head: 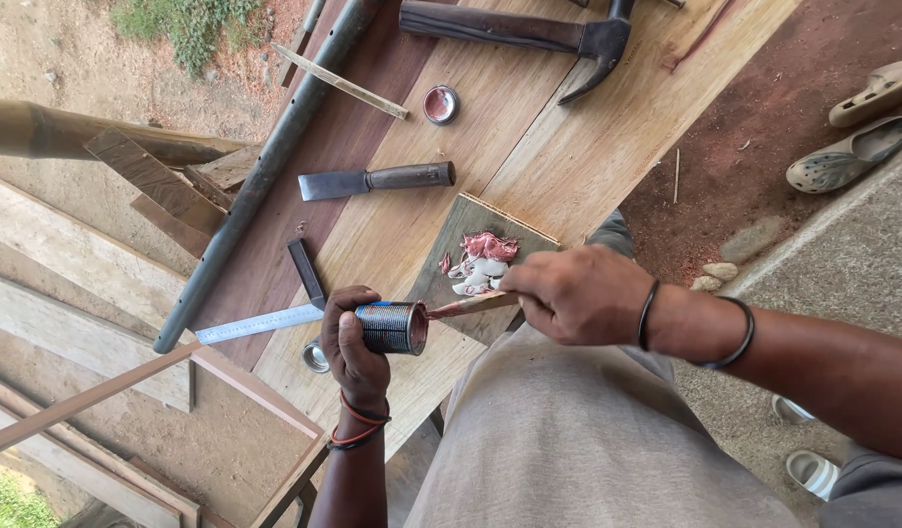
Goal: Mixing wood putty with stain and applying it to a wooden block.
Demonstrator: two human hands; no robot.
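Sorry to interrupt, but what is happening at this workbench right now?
A person's left hand grips a small tin can tipped on its side. The right hand holds a flat stick with its tip at the can's mouth. Behind them, a small dark board carries pink and white paste. A chisel and hammer lie unused on the planks.

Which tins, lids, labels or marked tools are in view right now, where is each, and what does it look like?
Small can: held on its side in the left hand, cylindrical, dark printed label, reddish paste at the mouth.
Round lid: on the planks near the hammer, silver rim, reddish inside.
Steel ruler: left of the can, flat, silver, fine markings.
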